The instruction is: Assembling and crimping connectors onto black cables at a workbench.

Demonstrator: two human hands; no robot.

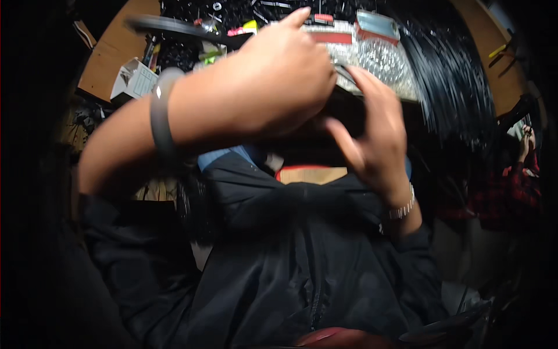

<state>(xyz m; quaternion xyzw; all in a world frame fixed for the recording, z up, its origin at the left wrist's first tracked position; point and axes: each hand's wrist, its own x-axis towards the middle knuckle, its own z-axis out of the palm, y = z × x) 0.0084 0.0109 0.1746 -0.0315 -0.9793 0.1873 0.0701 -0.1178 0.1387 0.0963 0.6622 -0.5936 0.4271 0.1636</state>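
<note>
My left hand [290, 75] crosses over the bench edge with its fingers curled and one knuckle or finger pointing up. From its far side a long dark bar-like thing [180, 27] sticks out to the left, smeared by motion; its kind does not show. My right hand [381, 122] is just right of the left fist, thumb and forefinger spread apart in a curve. Beside its forefinger tip, a small grey, shiny piece [344, 71] shows next to the left fist. Whether it belongs to the dark bar is unclear.
Behind my hands lie a clear bag of shiny small parts [383, 61], a red-and-grey box [378, 26], a bundle of black strands [444, 75] and a white box [136, 78]. Black pieces cover the bench's back. At far right another person's hand [528, 142] shows.
</note>
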